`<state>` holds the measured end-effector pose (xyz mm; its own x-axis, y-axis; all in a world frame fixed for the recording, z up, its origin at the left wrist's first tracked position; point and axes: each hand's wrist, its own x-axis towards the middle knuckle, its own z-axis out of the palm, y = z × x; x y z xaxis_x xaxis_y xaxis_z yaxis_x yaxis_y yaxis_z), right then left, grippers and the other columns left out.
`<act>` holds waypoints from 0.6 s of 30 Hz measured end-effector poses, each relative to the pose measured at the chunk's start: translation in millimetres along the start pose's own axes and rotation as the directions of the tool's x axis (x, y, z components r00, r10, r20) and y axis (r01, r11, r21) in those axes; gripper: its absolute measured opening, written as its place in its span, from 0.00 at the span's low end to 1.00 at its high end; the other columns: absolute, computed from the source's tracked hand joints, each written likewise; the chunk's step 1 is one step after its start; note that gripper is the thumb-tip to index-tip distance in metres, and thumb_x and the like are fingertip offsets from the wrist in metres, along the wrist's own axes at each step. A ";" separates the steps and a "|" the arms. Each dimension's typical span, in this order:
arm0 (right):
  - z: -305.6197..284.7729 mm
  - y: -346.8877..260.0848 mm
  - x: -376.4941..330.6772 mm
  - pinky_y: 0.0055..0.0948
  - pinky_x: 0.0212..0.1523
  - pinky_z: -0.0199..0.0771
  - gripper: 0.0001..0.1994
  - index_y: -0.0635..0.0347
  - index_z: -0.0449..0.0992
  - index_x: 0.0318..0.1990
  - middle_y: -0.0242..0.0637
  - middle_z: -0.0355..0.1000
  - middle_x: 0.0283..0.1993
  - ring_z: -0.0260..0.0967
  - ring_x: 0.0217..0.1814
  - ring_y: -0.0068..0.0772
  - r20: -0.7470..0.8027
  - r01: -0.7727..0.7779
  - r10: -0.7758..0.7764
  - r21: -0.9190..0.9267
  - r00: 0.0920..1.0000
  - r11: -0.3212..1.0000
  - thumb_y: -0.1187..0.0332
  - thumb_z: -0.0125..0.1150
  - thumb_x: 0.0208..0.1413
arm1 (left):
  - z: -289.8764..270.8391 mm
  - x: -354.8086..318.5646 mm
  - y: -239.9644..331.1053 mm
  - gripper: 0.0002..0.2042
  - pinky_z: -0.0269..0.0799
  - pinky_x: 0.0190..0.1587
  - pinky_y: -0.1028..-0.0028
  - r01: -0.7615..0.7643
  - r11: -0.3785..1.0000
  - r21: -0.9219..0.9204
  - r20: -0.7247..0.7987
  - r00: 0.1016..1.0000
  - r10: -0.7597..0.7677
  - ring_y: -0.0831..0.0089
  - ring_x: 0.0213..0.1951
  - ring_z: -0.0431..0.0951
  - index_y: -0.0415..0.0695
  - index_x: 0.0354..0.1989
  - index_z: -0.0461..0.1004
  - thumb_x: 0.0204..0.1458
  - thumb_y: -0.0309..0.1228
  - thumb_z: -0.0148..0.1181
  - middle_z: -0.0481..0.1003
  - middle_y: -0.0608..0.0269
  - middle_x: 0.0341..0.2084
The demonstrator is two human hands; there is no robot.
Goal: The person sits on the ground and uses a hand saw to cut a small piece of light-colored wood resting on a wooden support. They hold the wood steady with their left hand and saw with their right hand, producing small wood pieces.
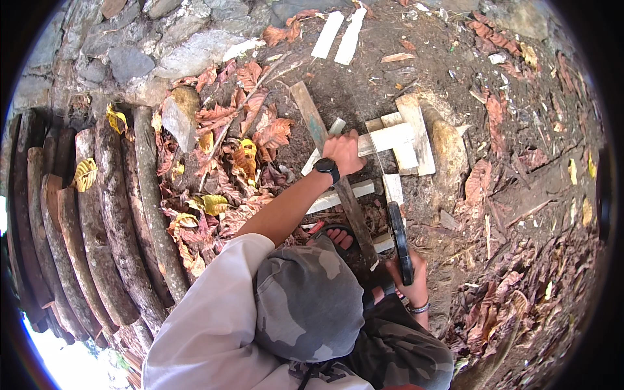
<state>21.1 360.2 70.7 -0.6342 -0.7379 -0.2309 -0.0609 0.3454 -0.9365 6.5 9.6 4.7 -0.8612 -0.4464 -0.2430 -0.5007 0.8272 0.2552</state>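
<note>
My left hand (344, 153) is closed over a pale wooden strip (392, 138), pressing it down beside a long weathered plank (311, 116). The strip's right end lies over several short wood pieces. My right hand (416, 278), lower right, grips the long black handle of a handsaw (399, 240). Its thin blade runs up and away, across the strip just right of my left hand. More pale strips (340, 197) lie under and beside the plank, and a short pale block (392, 188) sits near the blade.
Stacked logs (117, 221) stand at the left, below a stone wall (130, 62). Dry leaves (247, 146) cover the ground between. A rounded log (448, 149) lies at the right of the wood pieces. Two pale slats (350, 37) rest farther off. My sandalled foot (340, 238) is near the plank.
</note>
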 end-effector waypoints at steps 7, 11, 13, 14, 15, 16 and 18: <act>3.4 0.7 1.3 0.29 0.30 0.73 0.09 0.63 0.74 0.33 0.35 0.72 0.24 0.74 0.26 0.28 -0.098 0.047 -0.043 0.040 0.994 0.998 0.74 0.71 0.51 | 1.6 4.2 7.9 0.26 0.81 0.42 0.55 0.073 0.994 -0.079 -0.001 0.997 -0.073 0.44 0.36 0.84 0.32 0.43 0.71 0.42 0.39 0.70 0.81 0.37 0.32; -2.9 18.5 -27.5 0.36 0.29 0.69 0.10 0.64 0.74 0.31 0.42 0.69 0.24 0.69 0.23 0.40 -0.035 -0.170 0.170 0.008 0.985 0.985 0.73 0.73 0.49 | 0.1 10.3 8.8 0.26 0.81 0.43 0.55 0.111 0.994 -0.011 0.118 0.987 -0.109 0.46 0.40 0.84 0.32 0.48 0.70 0.46 0.38 0.66 0.81 0.36 0.36; -9.0 19.1 -63.5 0.31 0.27 0.70 0.10 0.61 0.72 0.28 0.35 0.71 0.23 0.70 0.24 0.26 -0.078 -0.103 0.100 -0.032 0.992 0.994 0.75 0.71 0.51 | -4.6 9.7 9.9 0.26 0.81 0.44 0.56 0.106 0.994 0.005 0.134 0.985 -0.105 0.47 0.42 0.84 0.32 0.51 0.69 0.48 0.37 0.65 0.81 0.37 0.37; -16.7 3.1 -78.3 0.31 0.28 0.69 0.10 0.61 0.72 0.27 0.34 0.70 0.23 0.69 0.25 0.25 -0.095 -0.156 0.155 -0.001 0.983 0.988 0.75 0.72 0.49 | -3.8 10.6 10.9 0.26 0.81 0.44 0.56 0.096 0.995 0.000 0.126 0.987 -0.096 0.47 0.42 0.84 0.32 0.51 0.69 0.48 0.37 0.65 0.81 0.37 0.37; -30.8 -0.4 -99.2 0.31 0.28 0.69 0.10 0.61 0.72 0.27 0.34 0.70 0.23 0.68 0.25 0.23 -0.047 -0.247 0.246 -0.024 0.968 0.969 0.75 0.72 0.47 | -3.8 9.5 9.0 0.26 0.81 0.44 0.56 0.094 0.996 0.003 0.116 0.989 -0.094 0.47 0.42 0.84 0.31 0.51 0.69 0.48 0.37 0.65 0.81 0.37 0.37; -45.1 -3.4 -120.4 0.30 0.29 0.68 0.10 0.61 0.73 0.27 0.34 0.70 0.23 0.67 0.26 0.22 -0.001 -0.335 0.336 -0.054 0.942 0.941 0.74 0.73 0.44 | -2.7 8.7 8.0 0.26 0.82 0.44 0.56 0.096 0.995 0.007 0.108 0.990 -0.096 0.47 0.41 0.84 0.31 0.50 0.69 0.48 0.37 0.65 0.81 0.37 0.36; -56.1 9.0 -132.3 0.30 0.28 0.68 0.10 0.61 0.72 0.27 0.33 0.69 0.23 0.67 0.26 0.22 0.002 -0.336 0.336 -0.061 0.942 0.940 0.75 0.72 0.46 | -1.1 9.3 9.5 0.26 0.82 0.44 0.56 0.085 0.996 0.014 0.096 0.992 -0.086 0.47 0.41 0.85 0.31 0.50 0.69 0.47 0.36 0.66 0.82 0.38 0.36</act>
<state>61.2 493.5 107.6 -0.6159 -0.5800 -0.5332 0.1087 0.6077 -0.7867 -6.4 13.0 5.9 -0.8025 -0.4810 -0.3530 -0.5708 0.7910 0.2200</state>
